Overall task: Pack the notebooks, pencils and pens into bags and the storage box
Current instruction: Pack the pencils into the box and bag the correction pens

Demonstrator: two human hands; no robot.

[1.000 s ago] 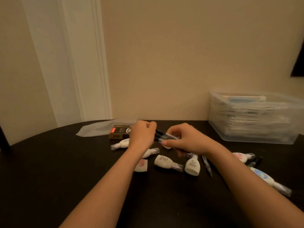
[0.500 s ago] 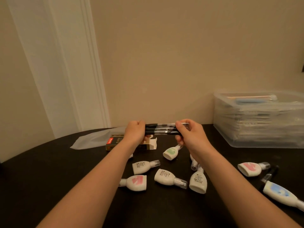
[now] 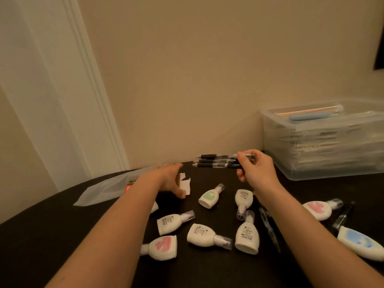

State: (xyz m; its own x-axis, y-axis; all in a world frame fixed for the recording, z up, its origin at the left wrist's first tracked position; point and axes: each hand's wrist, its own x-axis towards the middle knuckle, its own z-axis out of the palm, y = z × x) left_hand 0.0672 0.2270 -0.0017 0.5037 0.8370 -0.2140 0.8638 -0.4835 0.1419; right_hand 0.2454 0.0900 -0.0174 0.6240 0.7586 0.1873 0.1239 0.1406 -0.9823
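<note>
Packing stationery: my right hand pinched a bundle of black pens, held level above the dark table just left of the clear storage box. The box stood against the wall, with stacked contents showing blurred through its side. My left hand lay over a small carton whose white flap was open, thumb at its near edge; whether it gripped the carton I could not tell. A clear bag lay at the carton's left. White correction-tape dispensers and a loose pen lay scattered nearer me.
</note>
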